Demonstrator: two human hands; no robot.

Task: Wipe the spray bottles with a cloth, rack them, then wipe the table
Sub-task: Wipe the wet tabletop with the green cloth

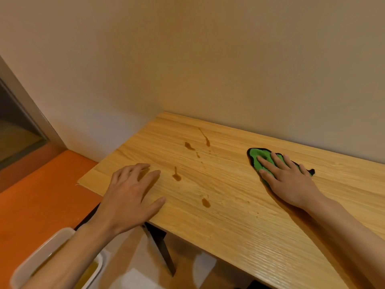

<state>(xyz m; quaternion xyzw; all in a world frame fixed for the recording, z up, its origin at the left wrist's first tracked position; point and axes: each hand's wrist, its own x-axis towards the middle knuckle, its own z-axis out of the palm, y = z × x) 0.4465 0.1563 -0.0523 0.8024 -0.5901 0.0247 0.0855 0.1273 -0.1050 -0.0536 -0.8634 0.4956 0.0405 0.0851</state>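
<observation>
Cloth (257, 158) pressed flat under right hand (288, 180), fingers straight.

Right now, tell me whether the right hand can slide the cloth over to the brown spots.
Probably yes: the right hand presses the green cloth, and only bare table lies between it and the brown spots.

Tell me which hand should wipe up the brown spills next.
Right. The right hand presses the cloth flat on the table, just right of the spills. The left hand is nearer them but holds nothing.
</observation>
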